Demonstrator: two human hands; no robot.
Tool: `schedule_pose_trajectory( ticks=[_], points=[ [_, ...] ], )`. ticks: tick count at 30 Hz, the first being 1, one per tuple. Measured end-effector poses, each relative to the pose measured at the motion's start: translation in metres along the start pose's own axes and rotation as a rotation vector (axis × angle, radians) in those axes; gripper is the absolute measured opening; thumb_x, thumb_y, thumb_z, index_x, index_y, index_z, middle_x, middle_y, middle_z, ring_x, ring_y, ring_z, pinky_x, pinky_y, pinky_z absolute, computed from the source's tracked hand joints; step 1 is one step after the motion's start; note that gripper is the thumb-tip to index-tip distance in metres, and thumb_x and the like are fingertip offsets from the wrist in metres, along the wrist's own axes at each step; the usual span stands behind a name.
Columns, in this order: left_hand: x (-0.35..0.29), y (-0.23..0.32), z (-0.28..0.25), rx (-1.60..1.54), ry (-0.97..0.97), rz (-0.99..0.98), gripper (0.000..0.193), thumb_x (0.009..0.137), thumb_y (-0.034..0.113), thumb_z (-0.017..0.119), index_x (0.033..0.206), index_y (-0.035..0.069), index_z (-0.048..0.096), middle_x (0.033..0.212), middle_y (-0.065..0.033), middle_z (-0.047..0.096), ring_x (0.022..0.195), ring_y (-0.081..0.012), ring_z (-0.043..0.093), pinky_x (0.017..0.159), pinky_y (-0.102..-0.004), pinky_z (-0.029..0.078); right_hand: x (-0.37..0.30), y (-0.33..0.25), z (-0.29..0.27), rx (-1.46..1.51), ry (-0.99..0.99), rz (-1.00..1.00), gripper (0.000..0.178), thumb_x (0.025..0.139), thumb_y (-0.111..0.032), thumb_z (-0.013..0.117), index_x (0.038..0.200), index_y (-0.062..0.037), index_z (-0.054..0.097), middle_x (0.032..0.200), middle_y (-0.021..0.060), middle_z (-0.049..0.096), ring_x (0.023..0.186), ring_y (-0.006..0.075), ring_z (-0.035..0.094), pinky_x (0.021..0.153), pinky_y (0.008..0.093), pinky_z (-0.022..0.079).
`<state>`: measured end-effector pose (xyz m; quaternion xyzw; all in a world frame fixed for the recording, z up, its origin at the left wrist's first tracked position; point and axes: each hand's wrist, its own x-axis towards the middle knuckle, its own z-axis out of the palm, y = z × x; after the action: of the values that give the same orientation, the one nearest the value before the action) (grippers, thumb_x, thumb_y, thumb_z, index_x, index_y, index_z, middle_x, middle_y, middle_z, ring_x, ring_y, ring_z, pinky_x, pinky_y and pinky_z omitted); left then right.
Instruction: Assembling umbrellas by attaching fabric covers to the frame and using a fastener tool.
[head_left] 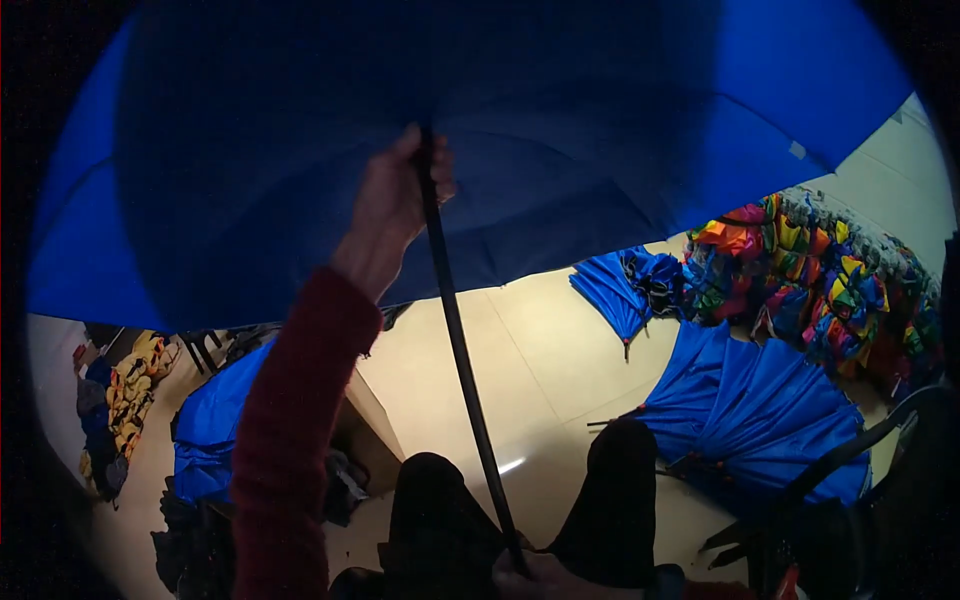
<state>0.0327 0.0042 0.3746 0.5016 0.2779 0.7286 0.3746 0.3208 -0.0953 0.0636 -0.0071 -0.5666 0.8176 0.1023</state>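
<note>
An opened blue umbrella (800, 60) spreads across the top of the head view, its inner side toward me and much of it in shadow. Its black shaft (458, 345) slants down to my lap. My left hand (392, 200), in a dark red sleeve, is closed round the upper shaft close under the canopy. At the bottom edge, between my knees, my right hand (548, 577) is wrapped round the shaft's lower end and is partly cut off. Whatever handle lies inside that grip is hidden.
Folded blue umbrellas (750, 410) lie on the tiled floor to my right, with more blue ones (625, 285) beyond. A long pile of multicoloured umbrellas (810, 275) lines the far right. More blue fabric (210, 430) and a yellowish heap (140, 385) are at left.
</note>
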Motion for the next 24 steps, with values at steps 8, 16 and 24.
schedule_pose_trajectory(
  ticks=[8, 16, 24],
  points=[
    [0.008, 0.012, -0.023, -0.058, -0.179, -0.21, 0.031, 0.09, 0.03, 0.049, 0.094, -0.001, 0.052, 0.07, -0.0015, 0.05, 0.056, -0.0098, 0.046, 0.05, -0.0239, 0.039, 0.012, -0.008, -0.009, -0.141, -0.076, 0.165, 0.021, 0.092, -0.027, 0.048, 0.086, -0.0078, 0.044, 0.058, 0.0001, 0.041, 0.048, 0.0076, 0.041, 0.04, 0.0226, 0.032],
    [0.017, 0.004, -0.021, -0.024, -0.271, -0.222, 0.032, 0.09, 0.03, 0.049, 0.094, -0.002, 0.052, 0.07, -0.0004, 0.05, 0.051, -0.0084, 0.044, 0.048, -0.0235, 0.038, 0.006, -0.021, -0.015, -0.051, -0.193, 0.14, 0.022, 0.092, -0.029, 0.046, 0.09, -0.0074, 0.046, 0.062, -0.0016, 0.045, 0.052, 0.0049, 0.044, 0.044, 0.0207, 0.035],
    [-0.062, -0.093, -0.008, 0.262, -0.076, -0.306, 0.028, 0.089, 0.032, 0.049, 0.093, 0.005, 0.055, 0.074, -0.0062, 0.058, 0.066, -0.0162, 0.058, 0.059, -0.0309, 0.05, 0.005, -0.018, -0.022, 0.204, -0.109, 0.236, 0.021, 0.092, -0.027, 0.047, 0.089, -0.0066, 0.046, 0.067, -0.001, 0.048, 0.054, 0.0074, 0.047, 0.046, 0.0217, 0.039]
  ],
)
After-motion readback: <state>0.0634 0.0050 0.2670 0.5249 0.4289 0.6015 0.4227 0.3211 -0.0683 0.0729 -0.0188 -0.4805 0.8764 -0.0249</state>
